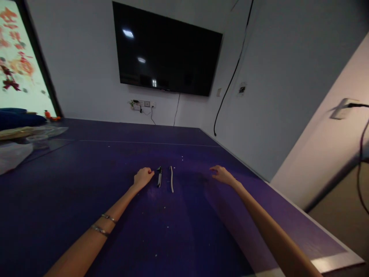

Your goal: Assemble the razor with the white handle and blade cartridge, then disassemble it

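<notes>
Side by side on the purple tabletop (pixel 184 215) lie a razor (pixel 159 177), dark-headed with a pale grip, and a slim white toothbrush (pixel 172 179). Just left of the razor is my left hand (pixel 143 177), its fingers curled into a loose fist with nothing seen in it; it looks apart from the razor. My right hand (pixel 222 174) is over the table well to the right of the toothbrush. Its fingers are slightly bent and apart, and it holds nothing.
A clear plastic bag (pixel 13 156) and dark blue cloth (pixel 20 118) sit at the far left. A black cable (pixel 230 82) hangs down the right wall to near the table edge. Beyond the table, a television (pixel 167 50) is mounted on the wall. Small white specks dot the tabletop.
</notes>
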Demonstrator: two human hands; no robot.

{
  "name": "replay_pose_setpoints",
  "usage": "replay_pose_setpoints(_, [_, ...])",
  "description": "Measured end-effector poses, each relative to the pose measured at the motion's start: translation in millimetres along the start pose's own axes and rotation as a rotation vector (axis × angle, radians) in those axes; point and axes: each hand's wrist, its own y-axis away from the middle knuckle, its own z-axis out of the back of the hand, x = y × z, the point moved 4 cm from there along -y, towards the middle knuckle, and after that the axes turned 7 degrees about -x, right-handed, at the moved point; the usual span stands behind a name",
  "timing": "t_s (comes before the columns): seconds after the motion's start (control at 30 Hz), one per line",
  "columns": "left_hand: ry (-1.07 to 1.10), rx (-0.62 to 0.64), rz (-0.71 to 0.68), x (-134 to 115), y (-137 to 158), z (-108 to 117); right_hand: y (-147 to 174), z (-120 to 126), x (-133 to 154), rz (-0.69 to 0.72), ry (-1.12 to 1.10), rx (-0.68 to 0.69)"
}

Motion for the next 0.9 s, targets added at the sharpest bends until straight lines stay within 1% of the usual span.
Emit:
replay_pose_setpoints(0.1, [0.022,-0.004,-0.004,3.9,-2.8,-1.6,10.1,10.4,-50.0,-0.034,0.036,0.018])
replay_pose_setpoints(0.17, [0.025,-0.009,-0.014,5.1,-4.0,-2.7,16.5,15.4,-76.6,-0.028,0.082,0.051])
replay_pose_setpoints(0.23, [0.021,-0.009,-0.019,5.9,-4.7,-3.7,21.5,19.5,-97.2,-0.033,0.11,0.078])
replay_pose_setpoints(0.3, [0.021,-0.015,-0.016,6.9,-5.0,-3.9,24.4,21.8,-110.9,-0.047,0.125,0.104])
replay_pose_setpoints(0.43, [0.022,-0.044,-0.012,9.1,-4.4,-3.5,22.6,20.1,-120.8,-0.068,0.148,0.167])
replay_pose_setpoints(0.67, [0.005,-0.063,-0.04,10.7,-0.8,-6.3,7.7,13.9,-119.9,-0.138,0.204,0.272])
replay_pose_setpoints(0.9, [-0.01,-0.057,-0.048,9.5,1.1,-7.3,2.4,12.1,-119.4,-0.191,0.257,0.321])
